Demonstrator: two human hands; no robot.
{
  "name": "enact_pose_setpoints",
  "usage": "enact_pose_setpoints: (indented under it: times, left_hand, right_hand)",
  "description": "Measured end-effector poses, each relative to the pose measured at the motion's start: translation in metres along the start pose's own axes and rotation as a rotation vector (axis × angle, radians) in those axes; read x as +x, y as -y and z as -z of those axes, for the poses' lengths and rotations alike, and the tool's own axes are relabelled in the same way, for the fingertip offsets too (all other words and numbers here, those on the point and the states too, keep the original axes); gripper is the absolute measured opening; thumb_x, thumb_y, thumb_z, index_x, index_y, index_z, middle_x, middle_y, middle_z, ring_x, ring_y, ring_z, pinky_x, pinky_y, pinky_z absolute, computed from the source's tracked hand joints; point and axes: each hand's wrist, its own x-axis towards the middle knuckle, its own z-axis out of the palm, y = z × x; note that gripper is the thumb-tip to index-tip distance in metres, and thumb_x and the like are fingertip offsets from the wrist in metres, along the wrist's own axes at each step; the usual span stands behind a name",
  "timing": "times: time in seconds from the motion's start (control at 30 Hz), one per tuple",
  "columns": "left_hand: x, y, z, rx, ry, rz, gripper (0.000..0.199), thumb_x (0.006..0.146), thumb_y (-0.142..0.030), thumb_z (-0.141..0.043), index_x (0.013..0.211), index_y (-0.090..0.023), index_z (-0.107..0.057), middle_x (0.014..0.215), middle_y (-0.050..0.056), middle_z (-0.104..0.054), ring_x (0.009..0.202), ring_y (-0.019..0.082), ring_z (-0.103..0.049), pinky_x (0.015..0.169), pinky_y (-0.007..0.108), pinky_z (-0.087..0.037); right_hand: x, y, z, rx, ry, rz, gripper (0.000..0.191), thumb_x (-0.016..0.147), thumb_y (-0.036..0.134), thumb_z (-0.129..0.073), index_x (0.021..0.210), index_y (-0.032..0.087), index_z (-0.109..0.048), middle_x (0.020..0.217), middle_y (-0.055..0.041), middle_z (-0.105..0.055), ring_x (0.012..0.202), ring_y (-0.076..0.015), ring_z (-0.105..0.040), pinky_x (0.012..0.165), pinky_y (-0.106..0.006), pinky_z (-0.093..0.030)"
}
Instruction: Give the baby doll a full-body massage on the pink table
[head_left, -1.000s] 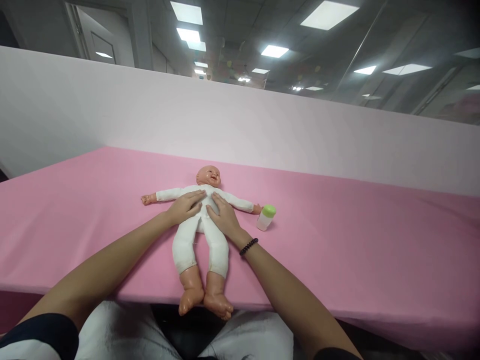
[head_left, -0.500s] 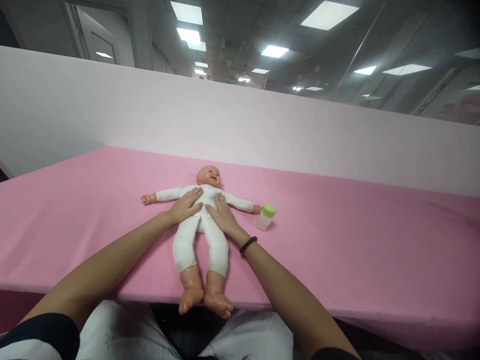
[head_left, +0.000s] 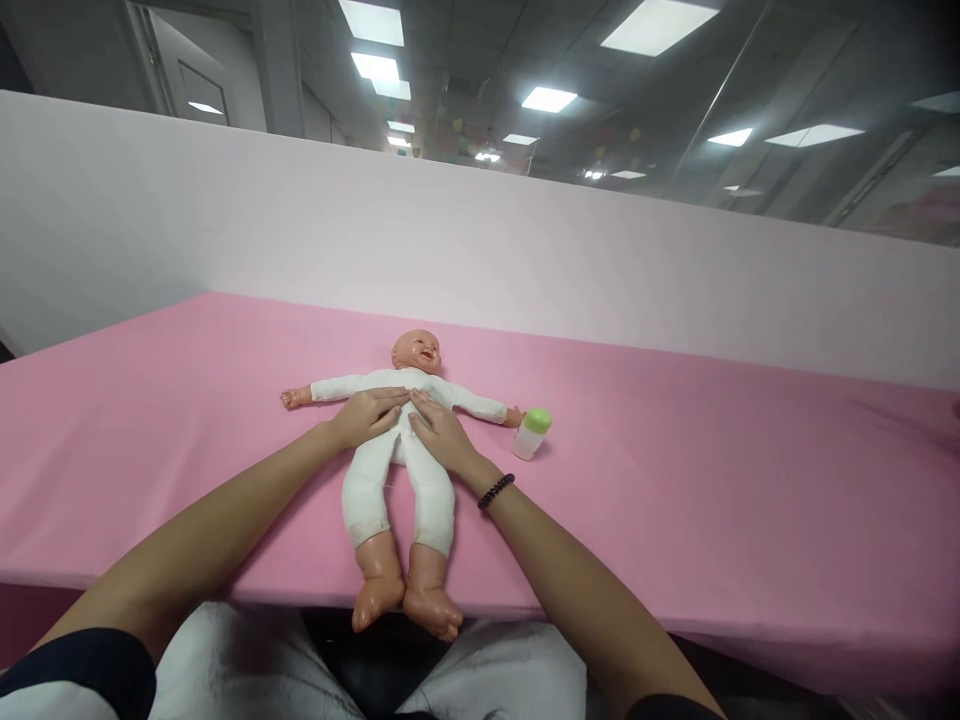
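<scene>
A baby doll [head_left: 435, 490] with a white cloth body lies on its back, head away from me and feet over the near edge of the pink-covered table [head_left: 675, 500]. My left hand [head_left: 369, 415] rests flat on the left side of its belly, fingers stretched toward the middle. On the other side of the belly lies my right hand [head_left: 444, 430], also flat, with a dark beaded bracelet [head_left: 496, 491] at the wrist. The fingertips of both hands come close together at the doll's middle. Neither hand grasps anything.
A small clear bottle with a green cap [head_left: 534, 434] stands by the doll's hand on the right. Behind the table runs a low white wall [head_left: 480, 250] with glass above it. My legs are under the near edge.
My left fingers have turned inward and down from the doll's chest to its belly. My right fingers have also swung inward, bringing the fingertips of both hands closer together.
</scene>
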Motion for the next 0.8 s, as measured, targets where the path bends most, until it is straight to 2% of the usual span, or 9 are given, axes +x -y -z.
enact_pose_setpoints:
  times: [0.1,0.2,0.3,0.37,0.47,0.53,0.6,0.7,0.8]
  left_hand:
    - [0.003,0.002,0.0,-0.023,0.103,0.068,0.052,0.1,-0.036,-0.037,0.146,-0.018,-0.055,0.151,0.01,-0.053,0.147,0.028,-0.04,0.123,0.055,-0.029]
    - [0.004,0.004,-0.001,-0.034,0.155,0.128,0.057,0.101,-0.039,-0.036,0.153,-0.018,-0.046,0.159,0.01,-0.042,0.153,0.029,-0.029,0.126,0.056,-0.019]
    - [0.003,0.005,-0.004,-0.027,0.147,0.212,0.064,0.1,-0.049,-0.037,0.155,-0.015,-0.042,0.164,0.012,-0.03,0.156,0.031,-0.019,0.126,0.054,-0.018]
    - [0.003,0.003,-0.004,0.005,0.096,0.306,0.067,0.099,-0.053,-0.039,0.152,-0.011,-0.044,0.164,0.016,-0.03,0.155,0.034,-0.021,0.124,0.055,-0.023]
    - [0.003,-0.002,-0.001,0.08,-0.014,0.372,0.051,0.1,-0.045,-0.037,0.133,-0.014,-0.061,0.145,0.017,-0.058,0.142,0.034,-0.047,0.116,0.052,-0.04]
    - [0.003,-0.005,0.002,0.139,-0.069,0.377,0.042,0.1,-0.038,-0.035,0.114,-0.018,-0.069,0.118,0.013,-0.073,0.118,0.031,-0.067,0.105,0.049,-0.05]
    - [0.001,-0.007,0.003,0.178,-0.107,0.362,0.041,0.1,-0.037,-0.035,0.102,-0.02,-0.072,0.105,0.011,-0.077,0.1,0.029,-0.073,0.097,0.047,-0.055]
    - [-0.001,-0.005,0.004,0.112,-0.111,0.211,0.046,0.101,-0.04,-0.034,0.108,-0.019,-0.074,0.118,0.011,-0.075,0.111,0.027,-0.07,0.103,0.044,-0.053]
    - [0.0,-0.001,0.003,-0.026,-0.014,0.06,0.051,0.103,-0.045,-0.033,0.127,-0.018,-0.07,0.136,0.011,-0.066,0.133,0.025,-0.058,0.116,0.044,-0.044]
  right_hand:
    - [0.003,-0.007,0.0,0.003,0.091,-0.057,0.068,0.101,0.048,-0.036,0.159,0.012,-0.034,0.166,-0.0098,-0.026,0.157,-0.0225,-0.018,0.13,-0.046,-0.012]
    - [0.005,-0.006,0.002,-0.015,0.109,-0.142,0.071,0.101,0.052,-0.037,0.161,0.015,-0.028,0.169,-0.008,-0.015,0.159,-0.0226,-0.01,0.13,-0.047,-0.007]
    - [0.006,-0.004,0.001,-0.025,0.095,-0.247,0.077,0.1,0.055,-0.039,0.163,0.013,-0.023,0.17,-0.0077,-0.009,0.159,-0.0241,-0.005,0.129,-0.048,-0.004]
    - [0.005,-0.002,0.0,-0.02,0.069,-0.314,0.085,0.098,0.057,-0.041,0.163,0.008,-0.017,0.17,-0.0109,-0.007,0.159,-0.0258,-0.004,0.129,-0.047,-0.005]
    - [0.001,0.002,0.001,-0.05,-0.028,-0.355,0.084,0.097,0.056,-0.044,0.16,0.002,-0.026,0.167,-0.018,-0.018,0.158,-0.0292,-0.015,0.128,-0.045,-0.015]
    - [-0.002,0.007,0.003,-0.098,-0.12,-0.312,0.068,0.098,0.048,-0.045,0.149,0.003,-0.048,0.157,-0.0203,-0.042,0.149,-0.0311,-0.038,0.124,-0.045,-0.027]
    - [-0.004,0.01,0.004,-0.119,-0.196,-0.234,0.051,0.098,0.039,-0.044,0.132,0.008,-0.065,0.139,-0.018,-0.062,0.133,-0.0297,-0.056,0.118,-0.043,-0.038]
    - [-0.005,0.011,0.003,-0.065,-0.206,-0.077,0.045,0.097,0.033,-0.043,0.127,0.012,-0.07,0.133,-0.0131,-0.067,0.129,-0.0243,-0.06,0.118,-0.037,-0.04]
    - [-0.002,0.006,0.002,0.007,-0.084,0.019,0.053,0.097,0.036,-0.043,0.14,0.011,-0.061,0.148,-0.0102,-0.055,0.144,-0.0212,-0.046,0.124,-0.037,-0.031]
